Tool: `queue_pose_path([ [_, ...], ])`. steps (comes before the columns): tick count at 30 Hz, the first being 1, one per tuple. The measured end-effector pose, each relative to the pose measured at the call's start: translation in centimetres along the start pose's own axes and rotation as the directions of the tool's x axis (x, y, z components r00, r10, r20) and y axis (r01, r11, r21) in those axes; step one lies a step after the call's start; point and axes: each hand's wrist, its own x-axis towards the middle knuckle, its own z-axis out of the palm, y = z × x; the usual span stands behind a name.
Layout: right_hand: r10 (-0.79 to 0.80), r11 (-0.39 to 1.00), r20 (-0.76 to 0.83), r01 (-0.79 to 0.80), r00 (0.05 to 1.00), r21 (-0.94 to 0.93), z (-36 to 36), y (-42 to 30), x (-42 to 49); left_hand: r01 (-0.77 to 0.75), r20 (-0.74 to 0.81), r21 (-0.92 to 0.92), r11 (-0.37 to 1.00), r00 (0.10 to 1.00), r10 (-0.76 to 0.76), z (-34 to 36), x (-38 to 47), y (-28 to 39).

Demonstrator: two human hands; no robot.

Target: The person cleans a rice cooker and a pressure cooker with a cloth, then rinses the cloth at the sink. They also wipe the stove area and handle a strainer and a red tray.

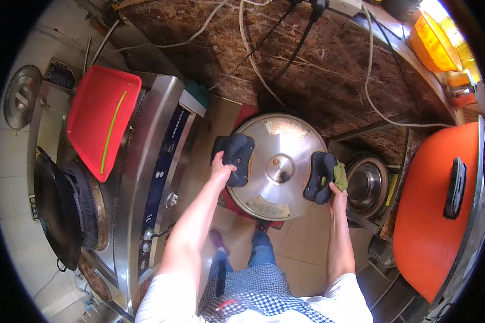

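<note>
A large round metal appliance lid (283,202) lies before me at about waist height, with printed labels near its far and near edges and a small round hub in the middle. Gripping the black left handle (242,145) is my left hand (221,168), thumb over the top. On the opposite side my right hand (338,198) is closed around the black right handle (316,177) and a crumpled green cloth (339,176). Red parts of the base (246,113) show under the lid; most of the base is hidden.
To the left, a steel gas stove (125,210) carries a black wok (56,210) and a red tray (99,109) with a thin green strip (114,133). Metal bowls (365,181) and an orange pan (432,194) stand right. Cords (244,36) hang across the brown panel (210,68) behind.
</note>
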Motion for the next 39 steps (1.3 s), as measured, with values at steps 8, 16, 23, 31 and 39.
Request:
queue_pose_path([
  [8, -0.346, 0.507, 0.083, 0.26, 0.935, -0.822, 3.3, -2.2, 2.5, -0.162, -0.011, 0.356, 0.92, 0.984, 0.178, -0.5, 2.2, -0.4],
  [16, -0.063, 0.001, 0.673, 0.675, 0.736, -0.738, 18.9, 6.4, 8.4, -0.301, -0.029, 0.347, 0.888, 0.943, 0.331, 1.3, 0.7, -0.4],
  [23, 0.135, -0.283, 0.615, 0.625, 0.777, -0.728, 15.8, 16.3, -10.2, -0.258, -0.08, 0.281, 0.924, 0.953, 0.291, -0.2, 0.6, -1.0],
  [31, -0.125, -0.13, 0.726, 0.714, 0.676, -0.687, 17.2, 16.1, -5.6, -0.305, -0.037, 0.272, 0.913, 0.944, 0.327, 0.2, 1.0, -0.4],
  [39, -0.318, -0.2, 0.412, 0.364, 0.854, -0.91, 7.1, 11.1, -2.5, -0.268, -0.014, 0.189, 0.945, 0.961, 0.275, 0.4, 0.9, -0.1],
])
